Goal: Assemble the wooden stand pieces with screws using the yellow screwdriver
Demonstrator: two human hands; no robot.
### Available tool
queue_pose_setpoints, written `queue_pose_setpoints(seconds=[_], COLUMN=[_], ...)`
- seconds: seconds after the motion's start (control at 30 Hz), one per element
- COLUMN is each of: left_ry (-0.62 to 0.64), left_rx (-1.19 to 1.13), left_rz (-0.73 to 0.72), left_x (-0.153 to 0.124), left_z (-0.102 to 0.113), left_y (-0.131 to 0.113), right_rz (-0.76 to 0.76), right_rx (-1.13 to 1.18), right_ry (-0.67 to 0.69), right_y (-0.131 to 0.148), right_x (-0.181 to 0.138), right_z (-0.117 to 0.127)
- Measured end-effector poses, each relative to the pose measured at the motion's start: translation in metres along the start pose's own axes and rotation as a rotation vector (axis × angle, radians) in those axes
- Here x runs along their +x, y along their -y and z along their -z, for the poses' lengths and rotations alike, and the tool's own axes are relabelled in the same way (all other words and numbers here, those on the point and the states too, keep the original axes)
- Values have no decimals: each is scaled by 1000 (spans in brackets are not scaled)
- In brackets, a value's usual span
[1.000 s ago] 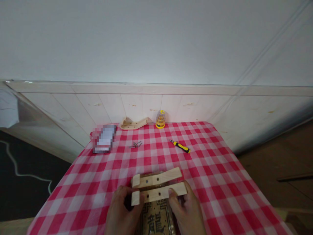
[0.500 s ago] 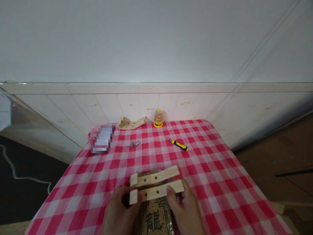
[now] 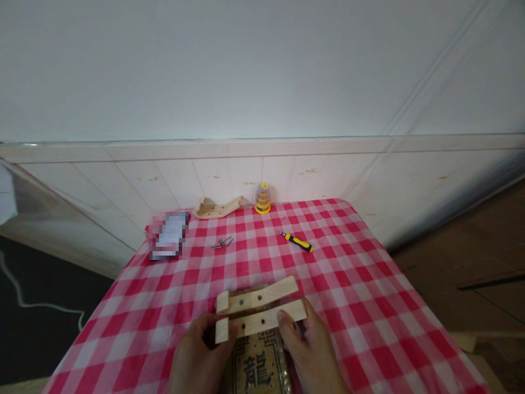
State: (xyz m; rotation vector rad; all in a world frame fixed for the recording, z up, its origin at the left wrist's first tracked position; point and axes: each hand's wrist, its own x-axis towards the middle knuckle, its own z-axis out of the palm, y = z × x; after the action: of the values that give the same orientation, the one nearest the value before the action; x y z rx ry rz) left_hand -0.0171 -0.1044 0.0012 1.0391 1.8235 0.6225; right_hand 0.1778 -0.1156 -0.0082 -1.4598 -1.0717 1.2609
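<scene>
Between my hands is a light wooden bar (image 3: 270,319) with a raised block at its left end and two dark holes. My left hand (image 3: 204,350) grips the bar near that block, thumb on its front. At the right end, my right hand (image 3: 305,345) pinches it, thumb on top. Just beyond lies a second, similar wooden bar (image 3: 275,292), with screws set in its holes. Both rest over a brown block (image 3: 255,366) with black patterns and a large character, partly covered by the near bar and my hands.
Several loose screws (image 3: 222,243) lie mid-table, with a yellow and black screwdriver (image 3: 298,242) to their right. A bit holder (image 3: 263,199) and a curved wooden piece (image 3: 219,208) stand by the wall. A pixelated phone-like device (image 3: 170,235) is on the checked tablecloth (image 3: 369,306) at left.
The whole view has shifted very slightly. Both hands keep the same hold on the near wooden bar, which has hardly moved against the block.
</scene>
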Motion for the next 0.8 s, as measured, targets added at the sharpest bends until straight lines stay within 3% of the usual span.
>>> queue_pose_setpoints(seconds=[0.27,0.63,0.8], left_ry=[-14,37,45], left_rx=[-75,-33,-27], left_rz=[0,9,7], left_x=[-4,1,2], left_z=[0,-2,-2], left_y=[-9,1,3], right_rz=[-22,-8,38], right_rx=[13,-43,-135], right_ry=[19,31,-63], right_y=[10,6,18], right_x=[1,3,4], right_z=[2,11,25])
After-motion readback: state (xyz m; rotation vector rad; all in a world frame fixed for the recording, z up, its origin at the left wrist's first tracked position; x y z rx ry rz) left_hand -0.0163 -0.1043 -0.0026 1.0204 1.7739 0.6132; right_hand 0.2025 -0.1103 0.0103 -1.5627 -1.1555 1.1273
